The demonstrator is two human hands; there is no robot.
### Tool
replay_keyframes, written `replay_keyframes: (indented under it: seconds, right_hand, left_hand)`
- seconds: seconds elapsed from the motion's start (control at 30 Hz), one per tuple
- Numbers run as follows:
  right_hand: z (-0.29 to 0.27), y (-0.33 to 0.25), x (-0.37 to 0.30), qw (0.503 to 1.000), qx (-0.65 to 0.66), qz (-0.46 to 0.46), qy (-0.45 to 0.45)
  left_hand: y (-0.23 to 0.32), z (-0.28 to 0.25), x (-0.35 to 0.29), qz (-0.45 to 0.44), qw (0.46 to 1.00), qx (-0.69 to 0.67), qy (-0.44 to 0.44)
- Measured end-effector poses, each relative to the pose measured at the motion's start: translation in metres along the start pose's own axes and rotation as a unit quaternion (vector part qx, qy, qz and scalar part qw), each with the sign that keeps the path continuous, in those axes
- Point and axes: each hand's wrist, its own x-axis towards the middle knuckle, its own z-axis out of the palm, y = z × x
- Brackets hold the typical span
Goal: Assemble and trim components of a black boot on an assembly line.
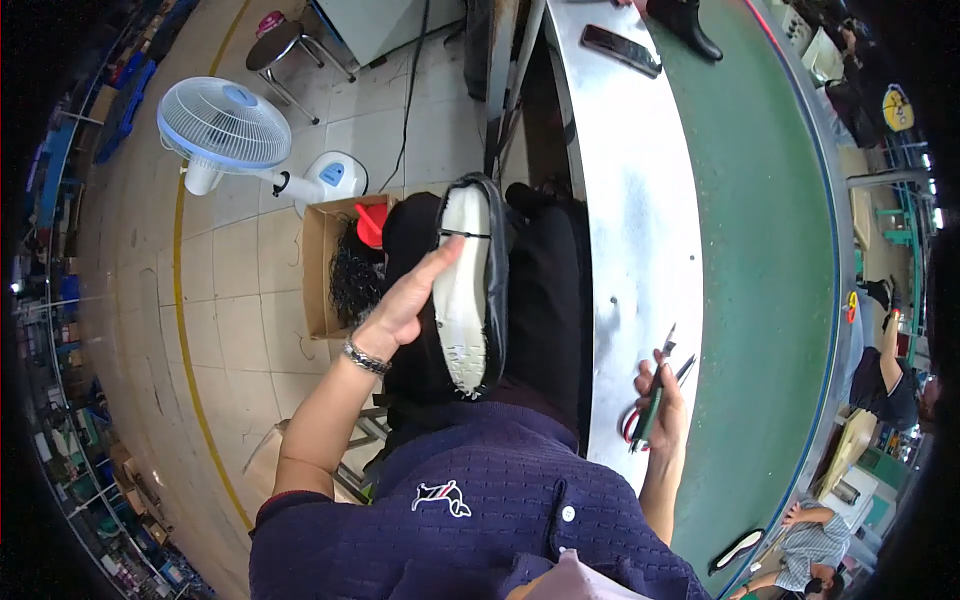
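My left hand (408, 302) is closed on a black shoe (497, 285) over my lap, its underside turned up. The shoe's white bottom (464, 290) shows a dark strap across the upper part and several small nail-like points at the lower end. My left thumb presses on the white surface; the other fingers are hidden. Over the metal bench, my right hand (667, 405) grips a green-handled tool (652, 405) with a narrow metal tip; its exact kind is unclear. Beside that hand, red-handled scissors (629, 424) are partly covered by the fingers.
A green conveyor belt (755, 250) runs along the metal bench (640, 200). A phone (621, 50) lies at the bench's far end, a black shoe (690, 27) on the belt. Left are a fan (228, 120) and a carton (318, 262) of black scraps. People sit across the belt.
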Motion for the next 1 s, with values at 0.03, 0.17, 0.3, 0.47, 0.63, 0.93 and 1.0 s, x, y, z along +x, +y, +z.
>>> replay_keyframes:
  seconds: [0.03,0.17,0.3,0.47,0.63,0.93,1.0]
  right_hand:
    - [0.008,-0.001,-0.002,1.000,0.003,0.016,-0.026]
    - [0.061,-0.009,0.000,0.987,-0.139,0.044,-0.072]
    - [0.122,-0.023,-0.001,0.953,-0.275,0.045,-0.117]
    - [0.189,-0.035,0.008,0.893,-0.394,0.076,-0.204]
    - [0.227,-0.026,0.017,0.878,-0.374,0.116,-0.276]
    - [0.256,-0.024,0.035,0.887,-0.364,0.149,-0.242]
    - [0.262,-0.026,0.037,0.885,-0.372,0.174,-0.219]
  left_hand:
    - [-0.001,0.001,0.003,-0.006,1.000,0.004,-0.006]
    - [-0.007,0.004,0.027,-0.004,0.999,0.031,0.013]
    - [-0.012,0.003,0.024,0.042,0.994,0.092,0.035]
    - [0.015,0.003,0.038,0.400,0.804,0.397,0.191]
    - [0.064,0.003,0.049,0.378,0.747,0.535,0.112]
    - [0.064,0.012,0.056,0.410,0.496,0.763,0.055]
    - [0.058,0.002,0.061,0.524,0.527,0.663,0.093]
